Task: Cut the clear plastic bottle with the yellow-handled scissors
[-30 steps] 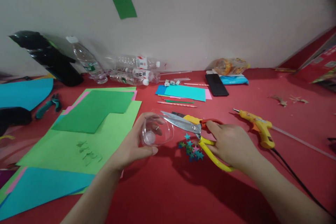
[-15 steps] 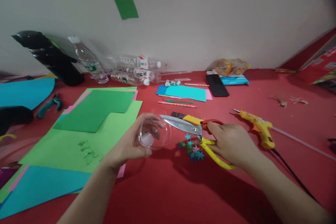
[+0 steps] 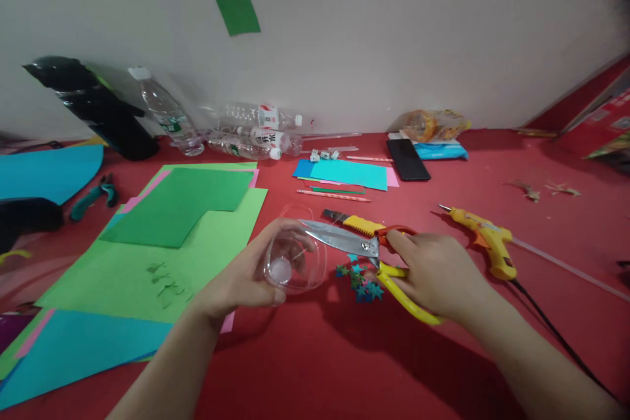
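Note:
My left hand [image 3: 246,279] is wrapped round a clear plastic bottle piece [image 3: 294,264], its open end facing me. My right hand [image 3: 436,270] grips scissors [image 3: 367,251] with yellow and orange handles, their steel blades pointing left and touching the rim of the clear piece. A small heap of coloured paper stars [image 3: 361,282] lies on the red table [image 3: 344,361] just under the scissors.
Green, blue and pink paper sheets [image 3: 162,243] cover the left of the table. A yellow glue gun [image 3: 485,239] with its cord lies right of my hand. Plastic bottles [image 3: 246,131], a black phone [image 3: 407,159], teal paper [image 3: 347,174] and pliers [image 3: 93,193] lie farther back.
The scissors' blades have moved left to the clear piece's rim. My left hand has turned the piece slightly and shifted it a little right.

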Demonstrator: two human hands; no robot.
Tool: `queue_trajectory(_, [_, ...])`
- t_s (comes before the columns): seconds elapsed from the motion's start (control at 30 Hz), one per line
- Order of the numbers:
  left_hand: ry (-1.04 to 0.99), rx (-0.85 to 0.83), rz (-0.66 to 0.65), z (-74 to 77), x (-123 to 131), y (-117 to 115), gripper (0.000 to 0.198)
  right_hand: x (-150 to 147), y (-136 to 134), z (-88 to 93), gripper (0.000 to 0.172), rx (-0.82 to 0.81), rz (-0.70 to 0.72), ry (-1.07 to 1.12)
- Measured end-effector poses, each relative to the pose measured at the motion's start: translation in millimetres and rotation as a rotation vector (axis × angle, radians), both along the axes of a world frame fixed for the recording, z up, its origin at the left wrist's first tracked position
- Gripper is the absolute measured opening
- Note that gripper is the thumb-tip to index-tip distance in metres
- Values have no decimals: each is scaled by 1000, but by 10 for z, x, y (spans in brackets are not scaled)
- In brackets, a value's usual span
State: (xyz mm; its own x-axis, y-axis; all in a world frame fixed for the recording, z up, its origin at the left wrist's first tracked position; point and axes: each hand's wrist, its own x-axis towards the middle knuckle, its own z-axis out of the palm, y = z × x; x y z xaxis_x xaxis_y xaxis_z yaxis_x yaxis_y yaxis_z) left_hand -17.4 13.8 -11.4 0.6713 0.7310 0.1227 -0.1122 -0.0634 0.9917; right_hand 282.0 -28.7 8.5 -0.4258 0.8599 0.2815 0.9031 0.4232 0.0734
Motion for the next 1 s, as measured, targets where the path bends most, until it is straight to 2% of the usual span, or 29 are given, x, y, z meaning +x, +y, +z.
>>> queue_trajectory(0.2, [-53, -36, -9, -37, -5, 16, 73, 37, 25, -65, 39, 25, 22, -20])
queue_trajectory(0.43, [-69, -59, 31, -40, 3, 28, 71, 57, 38, -82, 30, 61, 68, -5])
queue_trajectory(0.67, [-102, -94, 6, -79, -4, 49, 70, 95, 50, -80, 21, 47, 100, -11])
queue_trajectory(0.77, [-101, -104, -22, -76, -10, 55, 71, 82, 37, -61, 26, 31, 86, -20])
queue_trajectory(1.0, [-12, -164, -79, 23, 55, -11, 70, 7, 1, -16, 53, 28, 68, -2])
